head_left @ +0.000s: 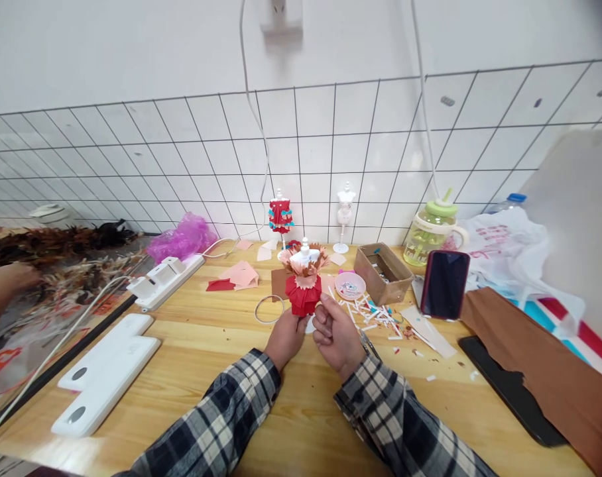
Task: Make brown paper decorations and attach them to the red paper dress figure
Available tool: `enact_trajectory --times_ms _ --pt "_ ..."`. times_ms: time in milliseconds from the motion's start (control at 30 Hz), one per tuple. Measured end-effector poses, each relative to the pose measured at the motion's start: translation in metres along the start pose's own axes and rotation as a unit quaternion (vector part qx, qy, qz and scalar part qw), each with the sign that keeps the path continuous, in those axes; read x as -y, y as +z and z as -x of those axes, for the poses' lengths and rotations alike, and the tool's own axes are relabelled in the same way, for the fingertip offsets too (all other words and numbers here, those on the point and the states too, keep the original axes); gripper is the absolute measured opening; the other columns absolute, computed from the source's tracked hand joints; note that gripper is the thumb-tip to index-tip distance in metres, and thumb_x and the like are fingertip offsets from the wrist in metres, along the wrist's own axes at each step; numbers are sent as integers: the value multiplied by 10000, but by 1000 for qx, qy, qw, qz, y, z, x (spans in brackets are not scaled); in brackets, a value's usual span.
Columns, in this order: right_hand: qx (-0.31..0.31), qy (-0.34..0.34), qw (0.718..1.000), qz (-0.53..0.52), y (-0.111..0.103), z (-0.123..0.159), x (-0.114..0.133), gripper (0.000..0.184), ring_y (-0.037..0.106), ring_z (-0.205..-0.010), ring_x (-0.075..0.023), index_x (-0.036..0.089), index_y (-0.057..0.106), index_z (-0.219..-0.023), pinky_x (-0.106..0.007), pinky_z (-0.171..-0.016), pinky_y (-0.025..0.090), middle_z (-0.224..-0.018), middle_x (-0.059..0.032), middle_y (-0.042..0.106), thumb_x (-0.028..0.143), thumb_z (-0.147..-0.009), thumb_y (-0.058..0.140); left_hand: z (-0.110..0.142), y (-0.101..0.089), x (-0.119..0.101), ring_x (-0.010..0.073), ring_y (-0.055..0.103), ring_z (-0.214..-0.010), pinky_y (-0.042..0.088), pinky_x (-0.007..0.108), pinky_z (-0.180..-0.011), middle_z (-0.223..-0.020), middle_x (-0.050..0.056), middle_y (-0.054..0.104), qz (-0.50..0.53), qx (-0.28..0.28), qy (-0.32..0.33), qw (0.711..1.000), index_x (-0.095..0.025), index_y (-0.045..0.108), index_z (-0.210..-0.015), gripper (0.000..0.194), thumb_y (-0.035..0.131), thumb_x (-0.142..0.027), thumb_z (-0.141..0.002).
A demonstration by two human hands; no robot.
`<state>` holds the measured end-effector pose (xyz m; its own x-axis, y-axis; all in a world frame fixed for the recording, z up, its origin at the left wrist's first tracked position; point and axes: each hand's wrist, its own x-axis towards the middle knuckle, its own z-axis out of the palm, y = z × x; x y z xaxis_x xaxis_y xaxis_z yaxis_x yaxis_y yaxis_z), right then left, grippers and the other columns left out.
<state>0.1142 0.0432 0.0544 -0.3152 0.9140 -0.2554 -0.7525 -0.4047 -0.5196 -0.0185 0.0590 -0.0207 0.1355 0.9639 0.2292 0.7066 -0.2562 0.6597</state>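
My left hand [286,339] is closed round the lower part of a small white dress form [305,254]. The form wears a red crepe-paper skirt [303,296] and a frilled pink and brown collar [307,265]. Against the skirt's right side, my right hand [338,334] has its fingers curled in a pinch. What they hold is hidden; a thin dark metallic piece [368,344] shows by that wrist. Behind stand a second form in a red dress with blue bows [280,217] and a bare white form [345,213].
Near my hands lie a metal ring [270,309], pink paper [242,275], a pink dish [350,285], white sticks [373,315] and a cardboard box [383,273]. A phone [445,283] and green-lidded jug [430,232] stand right. A power strip [169,285] and another person's hand [15,281] are left.
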Motion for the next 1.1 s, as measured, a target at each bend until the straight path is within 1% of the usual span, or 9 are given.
enact_trajectory --times_ms 133,433,567,667,733,833,933,1000,1100 --pt "5 3 1000 -4 -2 -1 3 315 169 -351 -11 205 437 -755 -119 -315 105 -478 131 355 267 -689 739 1 1 0 226 606 -932 459 325 -823 -991 102 663 -2 -6 -6 1000 -172 615 -1013 210 456 -224 -886" --pt "6 -1 1000 -5 -3 -1 2 284 181 -350 -16 197 441 -711 -130 -313 156 -481 118 369 318 -719 697 -1 2 3 229 608 -934 455 329 -818 -964 92 672 17 -9 -16 1000 -178 640 -976 197 478 -227 -875" --pt "-23 -46 995 80 -8 2 -7 242 182 -357 -33 192 568 -853 -146 -312 237 -463 120 328 379 -726 655 -1 2 7 209 623 -923 469 319 -830 -963 89 682 48 -14 -23 998 -174 638 -1007 218 467 -243 -890" --pt "-4 -57 972 229 -23 9 -12 280 240 -362 -52 197 594 -901 -175 -310 286 -485 105 348 425 -743 626 0 0 7 195 621 -981 472 310 -871 -1052 97 671 74 -23 -23 997 -172 597 -1091 252 437 -240 -908" --pt "9 -89 918 387 -39 17 -11 258 330 -384 -75 207 601 -894 -198 -334 308 -514 84 388 429 -763 614 3 -1 4 186 629 -972 481 302 -863 -1050 93 671 115 -16 -17 993 -177 573 -1085 235 425 -239 -914" --pt "-39 -224 766 602 -72 34 2 194 422 -468 -117 210 634 -878 -247 -455 356 -526 47 436 378 -824 551 9 -1 -2 180 635 -963 492 300 -849 -1048 94 666 223 17 8 975 -182 522 -1049 181 408 -243 -923" --pt "-81 -266 632 723 -105 49 24 208 562 -693 -185 218 649 -957 -320 -666 446 -756 -31 620 334 -847 515 14 0 -9 185 634 -975 497 313 -847 -1032 103 653 288 49 29 956 -174 449 -1123 210 398 -237 -929" --pt "-84 -272 567 773 -123 58 35 219 579 -896 -227 221 655 -970 -363 -827 438 -946 -67 642 340 -844 520 14 1 -11 186 636 -971 496 317 -851 -991 96 647 287 54 36 956 -169 424 -1149 229 393 -233 -931" --pt "-98 -230 501 828 -141 64 40 293 559 -989 -250 225 630 -1075 -384 -884 418 -1064 -80 621 362 -833 536 1 0 -11 180 634 -965 484 311 -867 -984 85 653 212 44 52 975 -179 472 -1067 165 393 -230 -931"
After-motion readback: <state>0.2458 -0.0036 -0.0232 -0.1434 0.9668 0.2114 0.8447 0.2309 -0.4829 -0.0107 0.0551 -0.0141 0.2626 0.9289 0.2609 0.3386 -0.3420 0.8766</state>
